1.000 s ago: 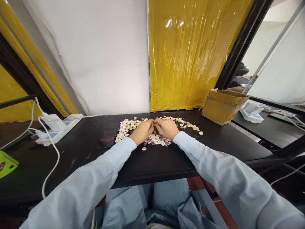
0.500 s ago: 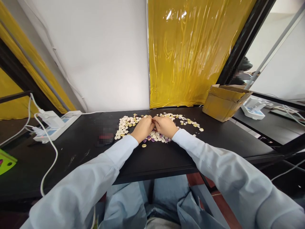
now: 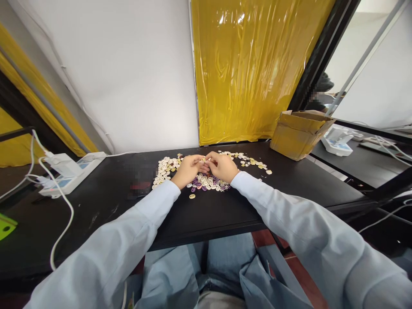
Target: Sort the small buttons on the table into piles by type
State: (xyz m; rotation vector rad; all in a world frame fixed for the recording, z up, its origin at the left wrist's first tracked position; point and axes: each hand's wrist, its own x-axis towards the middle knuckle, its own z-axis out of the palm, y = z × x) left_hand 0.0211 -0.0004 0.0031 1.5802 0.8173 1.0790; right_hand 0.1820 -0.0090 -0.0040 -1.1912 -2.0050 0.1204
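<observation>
Head view: black table (image 3: 106,201), yellow sheet (image 3: 254,68) behind — left hand (image 3: 186,170) and right hand (image 3: 223,166) pinch one small button (image 3: 204,160), orientation unclear, over the pile (image 3: 209,183).

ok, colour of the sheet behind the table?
Yellow plastic sheet, glossy and wrinkled; head view.

White wall (image 3: 128,77) and glossy yellow plastic sheet (image 3: 254,68) behind the black worktop (image 3: 225,210); dark frame post (image 3: 318,56) beyond its right rear corner; reddish floor (image 3: 299,279) below.

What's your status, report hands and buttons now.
Left hand and right hand meet fingertip to fingertip, pinching a small button. Button pile beneath on black table. Nothing blocking.
</observation>
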